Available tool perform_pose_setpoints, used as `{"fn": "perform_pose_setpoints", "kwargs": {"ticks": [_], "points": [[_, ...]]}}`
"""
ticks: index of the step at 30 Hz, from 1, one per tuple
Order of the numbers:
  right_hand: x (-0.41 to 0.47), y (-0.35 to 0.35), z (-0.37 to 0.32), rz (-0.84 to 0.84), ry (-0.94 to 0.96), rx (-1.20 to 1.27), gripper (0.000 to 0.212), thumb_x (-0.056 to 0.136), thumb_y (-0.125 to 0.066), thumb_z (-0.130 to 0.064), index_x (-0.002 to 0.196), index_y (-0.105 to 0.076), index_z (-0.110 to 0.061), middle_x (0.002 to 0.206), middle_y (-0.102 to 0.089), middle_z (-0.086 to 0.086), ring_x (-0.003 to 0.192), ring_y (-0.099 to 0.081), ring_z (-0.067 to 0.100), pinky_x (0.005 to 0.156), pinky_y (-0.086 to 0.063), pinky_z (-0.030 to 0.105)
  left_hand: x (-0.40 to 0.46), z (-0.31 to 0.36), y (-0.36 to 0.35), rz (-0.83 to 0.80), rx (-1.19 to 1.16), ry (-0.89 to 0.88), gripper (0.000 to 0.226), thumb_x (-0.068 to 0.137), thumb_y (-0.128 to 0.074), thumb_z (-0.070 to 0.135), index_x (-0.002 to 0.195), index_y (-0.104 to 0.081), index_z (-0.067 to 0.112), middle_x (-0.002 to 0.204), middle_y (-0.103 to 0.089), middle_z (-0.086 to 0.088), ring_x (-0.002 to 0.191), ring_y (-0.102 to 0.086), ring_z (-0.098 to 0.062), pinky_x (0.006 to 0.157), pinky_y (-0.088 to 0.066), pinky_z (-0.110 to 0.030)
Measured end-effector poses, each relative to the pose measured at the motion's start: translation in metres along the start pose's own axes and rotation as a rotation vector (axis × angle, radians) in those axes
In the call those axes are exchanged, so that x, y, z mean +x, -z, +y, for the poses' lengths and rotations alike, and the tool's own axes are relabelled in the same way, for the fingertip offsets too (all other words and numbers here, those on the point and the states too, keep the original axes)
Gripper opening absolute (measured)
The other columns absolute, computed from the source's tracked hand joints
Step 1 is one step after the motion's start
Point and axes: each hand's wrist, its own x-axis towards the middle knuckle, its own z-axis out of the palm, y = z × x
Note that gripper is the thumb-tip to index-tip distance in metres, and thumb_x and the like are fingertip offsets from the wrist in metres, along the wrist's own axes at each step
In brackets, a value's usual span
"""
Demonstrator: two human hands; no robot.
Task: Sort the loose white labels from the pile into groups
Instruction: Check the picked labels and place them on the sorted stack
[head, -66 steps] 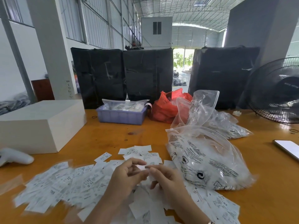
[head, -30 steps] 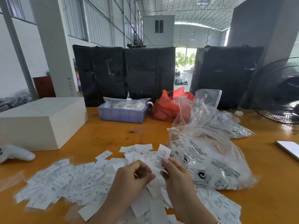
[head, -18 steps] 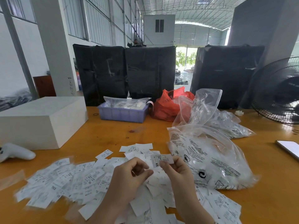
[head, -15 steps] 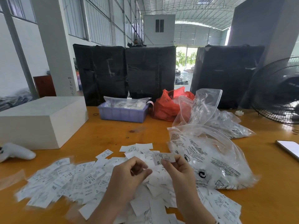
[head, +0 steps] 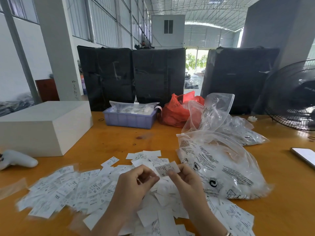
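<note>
Right hand [head: 185,178]: raised above the pile, thumb and fingertips pinching one white label [head: 167,169] at its right end; the label is held roughly flat, print facing up, "XS" legible.
Left hand [head: 136,183]: fingers curled in, thumb tip just beside the held label's left edge; cannot tell whether it touches the label or holds anything.
Pile of loose white labels [head: 81,189]: spread across the near part of the desk [head: 119,140], from far left under both hands to the lower right; labels overlap, left portion blurred; one reads "XXL".
Small group of labels [head: 144,155]: lies just beyond the hands, at the far edge of the pile.
Clear printed plastic bag [head: 221,169]: on the desk just right of the hands, white contents inside; touching the pile at its lower edge.
Second clear bag [head: 219,114]: behind the first, mouth upright and open.
Red plastic bag [head: 173,113]: behind, beside a blue tray [head: 127,120] holding a clear packet.
White box [head: 42,126]: far left on the desk.
White handheld device [head: 17,160]: left edge, in front of the box.
Phone [head: 305,156]: right edge of the desk.
Black fan [head: 293,96]: far right.
</note>
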Motion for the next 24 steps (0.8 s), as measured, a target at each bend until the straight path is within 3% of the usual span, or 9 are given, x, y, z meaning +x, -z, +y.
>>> {"fn": "perform_pose_setpoints", "kwargs": {"ticks": [3, 6, 10, 13, 16, 24], "points": [[0.0004, 0.0024, -0.0014, -0.006, 0.001, 0.004, 0.012, 0.088, -0.062, -0.020, 0.078, -0.068, -0.019, 0.078, -0.068, 0.008, 0.076, -0.059, 0.034, 0.067, -0.046, 0.033, 0.0008, 0.0011, 0.0013, 0.020, -0.054, 0.020, 0.015, 0.080, -0.073, 0.023, 0.069, -0.069, 0.032, 0.075, -0.067, 0.023, 0.071, -0.059, 0.001, 0.058, -0.045, -0.010], [0.0011, 0.0037, -0.0024, -0.005, -0.012, -0.015, 0.015, 0.088, -0.062, -0.018, 0.075, -0.068, -0.019, 0.072, -0.066, 0.007, 0.068, -0.056, 0.022, 0.063, -0.043, 0.030, 0.0024, 0.0007, 0.0023, 0.015, -0.102, 0.058, 0.015, 0.081, -0.071, 0.024, 0.070, -0.071, 0.033, 0.079, -0.069, 0.023, 0.075, -0.061, 0.002, 0.062, -0.048, -0.011], [0.0006, 0.0038, -0.0036, -0.019, -0.031, 0.022, 0.014, 0.087, -0.063, -0.018, 0.075, -0.068, -0.014, 0.071, -0.064, 0.011, 0.066, -0.054, 0.024, 0.061, -0.042, 0.032, 0.0030, 0.0002, 0.0015, -0.022, -0.114, 0.082, 0.016, 0.079, -0.074, 0.024, 0.068, -0.072, 0.035, 0.075, -0.070, 0.020, 0.072, -0.064, 0.000, 0.059, -0.049, -0.012], [0.0010, 0.0035, -0.0053, 0.049, -0.072, 0.137, 0.011, 0.085, -0.064, -0.017, 0.076, -0.070, -0.013, 0.074, -0.069, 0.009, 0.067, -0.063, 0.015, 0.059, -0.048, 0.019, 0.0040, -0.0008, 0.0017, 0.001, -0.124, 0.092, 0.016, 0.077, -0.076, 0.020, 0.066, -0.071, 0.032, 0.073, -0.071, 0.015, 0.070, -0.064, -0.002, 0.061, -0.049, -0.011], [0.0024, 0.0069, -0.0063, 0.129, -0.117, 0.249, 0.006, 0.083, -0.065, -0.017, 0.083, -0.069, -0.013, 0.080, -0.072, 0.007, 0.073, -0.067, 0.016, 0.067, -0.050, 0.024, 0.0052, -0.0009, 0.0027, 0.035, -0.150, 0.100, 0.015, 0.076, -0.076, 0.017, 0.066, -0.070, 0.027, 0.071, -0.070, 0.015, 0.067, -0.062, 0.001, 0.059, -0.045, -0.007], [-0.0014, 0.0021, -0.0081, 0.091, 0.006, 0.162, 0.003, 0.085, -0.063, -0.009, 0.083, -0.065, -0.010, 0.078, -0.073, 0.003, 0.072, -0.069, 0.011, 0.061, -0.051, 0.015, 0.0047, -0.0018, 0.0018, 0.045, -0.145, 0.094, 0.012, 0.073, -0.079, 0.017, 0.068, -0.070, 0.023, 0.072, -0.071, 0.011, 0.062, -0.062, 0.000, 0.057, -0.046, -0.010]]}}
